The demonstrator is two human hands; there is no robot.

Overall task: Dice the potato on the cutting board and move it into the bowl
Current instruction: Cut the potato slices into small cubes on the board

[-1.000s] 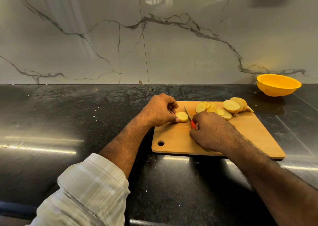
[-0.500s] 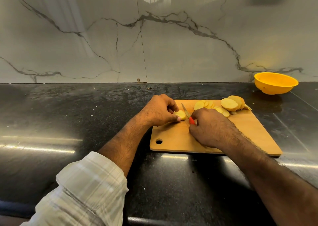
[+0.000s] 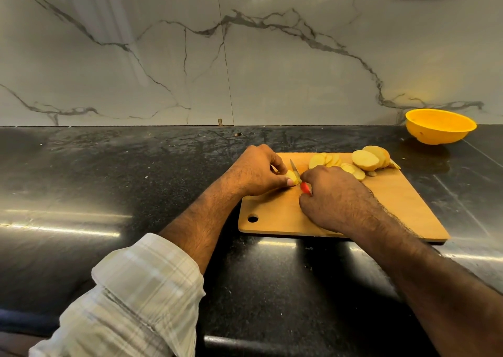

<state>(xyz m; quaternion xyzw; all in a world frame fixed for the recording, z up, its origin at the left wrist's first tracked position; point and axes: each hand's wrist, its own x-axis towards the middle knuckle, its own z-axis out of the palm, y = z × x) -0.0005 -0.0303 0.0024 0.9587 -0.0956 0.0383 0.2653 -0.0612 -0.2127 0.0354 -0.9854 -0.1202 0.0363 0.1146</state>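
Observation:
A wooden cutting board (image 3: 394, 209) lies on the black counter. My left hand (image 3: 255, 170) pinches a small end piece of potato (image 3: 291, 176) at the board's far left. My right hand (image 3: 337, 196) grips a small knife (image 3: 296, 173) with a red handle, its blade set against that piece. Several round potato slices (image 3: 353, 163) are piled at the board's far edge, to the right of the knife. A yellow bowl (image 3: 439, 125) stands at the back right by the wall, apart from the board.
The black stone counter (image 3: 109, 188) runs wide to the left of the board. A marble-patterned wall (image 3: 245, 57) closes the back. The counter's front edge lies below my forearms. The board has a round hole (image 3: 252, 218) at its near left corner.
The potato piece under my left fingers shows less than before, with the blade now pressed closer into it. Both hands stay in the same place on the board.

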